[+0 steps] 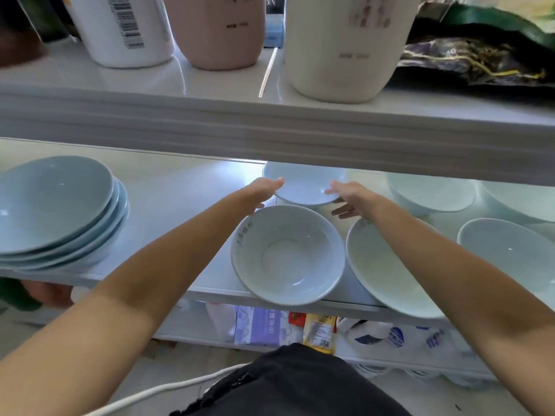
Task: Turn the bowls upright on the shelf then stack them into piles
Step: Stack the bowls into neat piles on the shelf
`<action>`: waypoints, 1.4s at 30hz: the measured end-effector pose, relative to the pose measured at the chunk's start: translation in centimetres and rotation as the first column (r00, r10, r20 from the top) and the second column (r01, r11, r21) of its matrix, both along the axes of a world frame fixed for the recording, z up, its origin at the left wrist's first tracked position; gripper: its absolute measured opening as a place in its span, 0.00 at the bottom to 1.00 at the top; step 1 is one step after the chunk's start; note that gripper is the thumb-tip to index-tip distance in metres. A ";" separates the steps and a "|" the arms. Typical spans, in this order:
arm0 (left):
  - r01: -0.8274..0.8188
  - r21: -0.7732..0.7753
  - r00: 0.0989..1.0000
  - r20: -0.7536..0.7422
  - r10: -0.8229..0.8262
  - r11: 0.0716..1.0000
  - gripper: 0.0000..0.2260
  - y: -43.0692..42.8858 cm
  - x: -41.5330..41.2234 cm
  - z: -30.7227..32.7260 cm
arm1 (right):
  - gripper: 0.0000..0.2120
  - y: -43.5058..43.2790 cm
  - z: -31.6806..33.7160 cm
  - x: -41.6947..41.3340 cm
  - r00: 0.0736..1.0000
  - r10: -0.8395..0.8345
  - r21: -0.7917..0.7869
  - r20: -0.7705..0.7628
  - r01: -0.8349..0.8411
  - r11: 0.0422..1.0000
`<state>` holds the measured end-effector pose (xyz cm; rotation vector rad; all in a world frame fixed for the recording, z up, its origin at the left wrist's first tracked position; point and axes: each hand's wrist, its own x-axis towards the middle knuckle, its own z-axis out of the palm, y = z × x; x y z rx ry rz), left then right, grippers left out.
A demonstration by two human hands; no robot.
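head view of a white shelf (168, 187) holding pale blue bowls, with an upper shelf (270, 127) whose thick front edge hides the rear of the lower level. both bare forearms reach in over the front edge. the left hand (258, 192) and right hand (350, 198) flank a rear bowl (303, 184) that sits far back, partly under the upper shelf's edge; the left fingers lie at its left rim and the right fingers at its right rim, both hands spread open, and whether they actually grip the bowl cannot be told. just in front stands an upright bowl (288, 255) with its inside showing, its near rim overhanging the shelf's front edge. beside it on the right a wider bowl (387, 271) leans with its rim also past the front edge, partly covered by the right forearm. further right lies another bowl (507, 250), and behind it two overturned bowls (429, 193) sit at the back. at the far left a tilted pile of bowls (60, 211) rests near the front edge. bare shelf surface lies between that pile and the left arm. on the upper shelf stand a white container (120, 28), a pink container (216, 28) and a cream container (345, 46), near the front edge.
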<state>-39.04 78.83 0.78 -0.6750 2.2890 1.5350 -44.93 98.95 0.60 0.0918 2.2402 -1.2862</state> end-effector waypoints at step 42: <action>-0.051 0.302 0.963 -0.239 0.128 0.952 0.16 -1.1 17.3 4.8 | 0.16 -0.2 4.0 19.0 0.894 -0.157 -0.007 -0.419 0.170 0.985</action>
